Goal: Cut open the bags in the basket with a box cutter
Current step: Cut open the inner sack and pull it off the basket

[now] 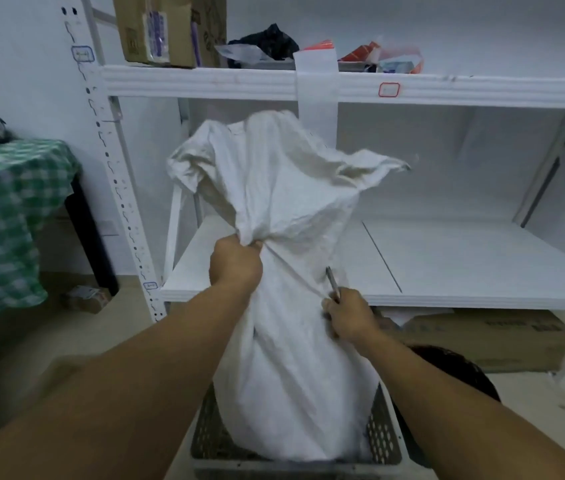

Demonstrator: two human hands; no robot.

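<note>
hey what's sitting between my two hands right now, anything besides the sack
Only the white sack: a taut fold of it runs from the left hand to the right hand, which holds the box cutter. Head view.

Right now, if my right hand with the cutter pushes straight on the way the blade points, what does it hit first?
Most likely the white bag itself: the box cutter in the right hand angles up against its taut side. Depth is unclear.

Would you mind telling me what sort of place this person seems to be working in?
Probably a storeroom or stockroom: white metal shelving with labelled uprights, cardboard boxes on the top shelf, and a big white sack standing in a plastic basket.
</note>
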